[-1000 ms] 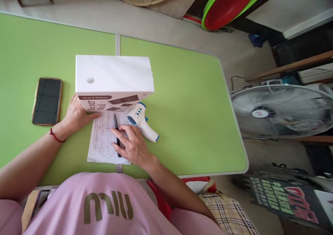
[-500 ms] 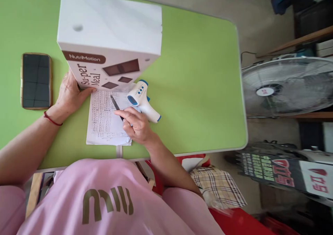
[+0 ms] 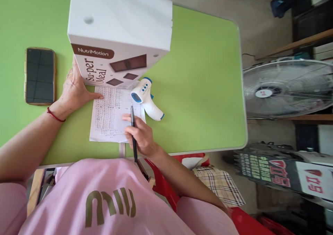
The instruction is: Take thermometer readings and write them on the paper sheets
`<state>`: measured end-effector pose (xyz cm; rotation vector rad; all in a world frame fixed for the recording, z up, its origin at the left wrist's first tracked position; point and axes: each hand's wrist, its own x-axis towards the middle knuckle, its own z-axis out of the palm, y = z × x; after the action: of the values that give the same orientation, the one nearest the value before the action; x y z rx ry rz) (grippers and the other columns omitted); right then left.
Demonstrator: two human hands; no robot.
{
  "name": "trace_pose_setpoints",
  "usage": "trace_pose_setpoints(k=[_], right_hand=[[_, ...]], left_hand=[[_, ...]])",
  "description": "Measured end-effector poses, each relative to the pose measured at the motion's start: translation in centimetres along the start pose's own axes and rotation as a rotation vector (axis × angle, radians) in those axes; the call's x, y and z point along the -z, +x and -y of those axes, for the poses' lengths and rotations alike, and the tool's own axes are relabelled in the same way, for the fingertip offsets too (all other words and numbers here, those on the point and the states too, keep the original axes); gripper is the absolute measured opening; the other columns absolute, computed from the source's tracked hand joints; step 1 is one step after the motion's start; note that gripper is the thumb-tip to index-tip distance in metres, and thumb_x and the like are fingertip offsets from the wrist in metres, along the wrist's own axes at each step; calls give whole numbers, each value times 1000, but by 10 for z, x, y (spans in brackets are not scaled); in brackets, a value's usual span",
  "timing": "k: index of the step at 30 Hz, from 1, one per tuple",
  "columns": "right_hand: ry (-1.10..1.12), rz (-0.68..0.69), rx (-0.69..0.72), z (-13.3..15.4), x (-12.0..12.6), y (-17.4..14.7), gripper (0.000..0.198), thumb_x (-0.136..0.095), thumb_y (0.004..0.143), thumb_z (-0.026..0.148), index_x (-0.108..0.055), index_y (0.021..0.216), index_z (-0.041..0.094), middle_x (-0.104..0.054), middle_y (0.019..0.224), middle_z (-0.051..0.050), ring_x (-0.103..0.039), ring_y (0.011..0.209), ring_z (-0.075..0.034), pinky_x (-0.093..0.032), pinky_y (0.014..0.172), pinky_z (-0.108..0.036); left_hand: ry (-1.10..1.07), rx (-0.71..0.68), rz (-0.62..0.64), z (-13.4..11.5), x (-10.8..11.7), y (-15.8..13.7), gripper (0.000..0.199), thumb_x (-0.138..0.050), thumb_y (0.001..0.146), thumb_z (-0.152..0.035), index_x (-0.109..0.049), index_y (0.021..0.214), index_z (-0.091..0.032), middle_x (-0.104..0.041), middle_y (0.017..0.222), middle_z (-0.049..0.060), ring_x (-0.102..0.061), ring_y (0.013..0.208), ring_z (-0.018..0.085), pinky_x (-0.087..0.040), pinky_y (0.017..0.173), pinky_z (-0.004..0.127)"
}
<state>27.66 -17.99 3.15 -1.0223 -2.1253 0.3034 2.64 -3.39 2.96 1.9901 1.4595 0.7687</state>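
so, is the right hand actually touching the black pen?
Touching. The head view shows the black pen held in the fingers of the right hand.

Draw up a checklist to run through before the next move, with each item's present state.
1. Black pen in the right hand: ok.
2. Pen tip touching the handwritten sheet: cannot tell.
3. Left hand pressing the sheet down: cannot tell; its thumb overlaps the left edge.
4. Sheet fully visible: not ok; the NutriMotion box hides its top, the infrared thermometer overlaps its right edge.
5. Smartphone apart from the sheet: ok.
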Motion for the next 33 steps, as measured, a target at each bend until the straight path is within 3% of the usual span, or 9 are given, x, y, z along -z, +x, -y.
trace_pose_setpoints(k=[3, 7, 11, 15, 20, 24, 28, 33], right_hand=[[-61, 83, 39, -1, -8, -6, 34, -64, 91, 50, -50, 101, 21, -52, 146, -25, -47, 143, -38, -51, 106, -59], [-83, 181, 18, -18, -13, -4, 44, -67, 86, 59, -51, 102, 21, -47, 153, -26, -37, 150, -39, -43, 113, -65], [-22, 201, 75, -40, -14, 4, 47, -70, 83, 60, -52, 103, 22, -44, 156, -24, -36, 150, -39, -41, 115, -65], [5, 236, 90, -45, -13, 2, 48, -70, 82, 61, -53, 104, 22, -42, 158, -23, -35, 151, -39, -39, 116, -66], [8, 292, 35, -37, -10, -4, 49, -67, 83, 65, -53, 104, 23, -41, 160, -22, -32, 153, -38, -36, 118, -67], [16, 287, 39, -40, -8, 1, 51, -65, 83, 68, -55, 105, 23, -47, 156, -21, -37, 151, -36, -38, 118, -64], [17, 290, 46, -41, -9, 2, 51, -67, 82, 67, -56, 106, 22, -49, 154, -22, -40, 149, -36, -39, 117, -63], [6, 223, 80, -39, -15, 10, 45, -69, 83, 62, -60, 103, 22, -57, 147, -19, -49, 143, -35, -44, 114, -60]], left_hand=[[17, 11, 2, 0, -1, -1, 112, -98, 46, -36, -38, 140, -27, -44, 147, 15, -34, 143, 47, -27, 122, 63], [36, 13, -17, 0, -4, -1, 107, -97, 50, -35, -40, 140, -25, -43, 148, 15, -34, 143, 48, -25, 121, 64], [90, 49, -48, 0, -11, -1, 93, -90, 59, -32, -43, 138, -24, -45, 146, 16, -35, 141, 49, -24, 118, 68], [93, 50, -57, 2, -10, 2, 89, -87, 57, -30, -45, 135, -24, -44, 147, 16, -32, 143, 49, -24, 118, 69], [-88, -18, -91, 3, 1, 12, 68, -78, 70, -47, -47, 128, -29, -53, 139, 9, -52, 129, 38, -45, 106, 57], [-163, -18, -203, 2, 5, 9, 78, -83, 67, -60, -47, 126, -25, -59, 128, 8, -57, 119, 34, -49, 96, 53], [-267, -94, -230, 3, 4, -4, 78, -83, 68, -69, -47, 123, -26, -64, 121, 5, -62, 106, 30, -52, 90, 50], [-293, -167, -194, 2, 3, -4, 95, -78, 68, -76, -34, 139, -31, -55, 131, 11, -54, 125, 36, -53, 94, 51]])
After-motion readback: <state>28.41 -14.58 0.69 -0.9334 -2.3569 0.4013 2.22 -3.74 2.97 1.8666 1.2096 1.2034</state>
